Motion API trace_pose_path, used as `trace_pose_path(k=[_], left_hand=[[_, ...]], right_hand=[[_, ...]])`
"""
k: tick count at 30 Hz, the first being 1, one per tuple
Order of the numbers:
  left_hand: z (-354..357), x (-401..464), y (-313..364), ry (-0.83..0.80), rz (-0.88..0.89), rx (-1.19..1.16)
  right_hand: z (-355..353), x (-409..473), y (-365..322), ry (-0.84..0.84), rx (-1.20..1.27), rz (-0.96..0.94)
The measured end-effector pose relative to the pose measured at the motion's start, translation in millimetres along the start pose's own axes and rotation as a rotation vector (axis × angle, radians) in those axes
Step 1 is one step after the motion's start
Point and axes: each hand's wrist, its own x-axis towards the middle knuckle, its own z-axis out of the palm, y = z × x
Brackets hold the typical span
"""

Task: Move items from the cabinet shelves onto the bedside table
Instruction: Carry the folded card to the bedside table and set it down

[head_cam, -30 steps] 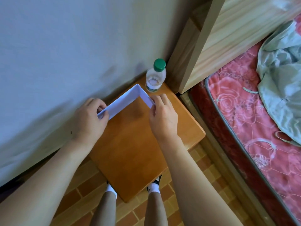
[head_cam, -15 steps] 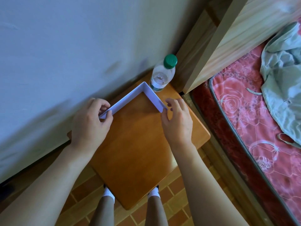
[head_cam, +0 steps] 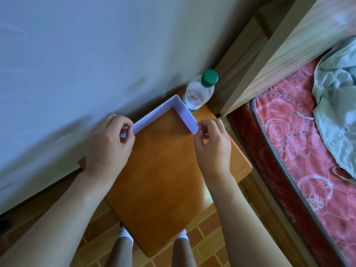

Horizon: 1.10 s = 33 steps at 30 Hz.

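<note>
My left hand (head_cam: pixel 109 145) and right hand (head_cam: pixel 212 147) each pinched an end of the white L-shaped piece (head_cam: pixel 167 110). Since a second earlier its corner had shifted closer to the bottle (head_cam: pixel 199 93); placement on the bedside table (head_cam: pixel 173 189) seemed nearly finished.

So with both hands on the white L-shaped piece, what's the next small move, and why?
Probably let go: the white L-shaped piece already stands on the bedside table beside the water bottle, pinched at its ends by the left hand and right hand.
</note>
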Motion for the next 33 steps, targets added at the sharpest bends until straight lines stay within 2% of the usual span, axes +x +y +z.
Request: trace_pose_path(k=[13, 33], left_hand=[[6.4, 15.7, -7.7, 0.051, -0.034, 0.015], [6.7, 17.2, -2.5, 0.036, -0.063, -0.005]], right_hand=[[4.9, 17.6, -9.8, 0.008, 0.003, -0.011], [-1.9, 23.0, -5.6, -0.042, 0.003, 0.010]])
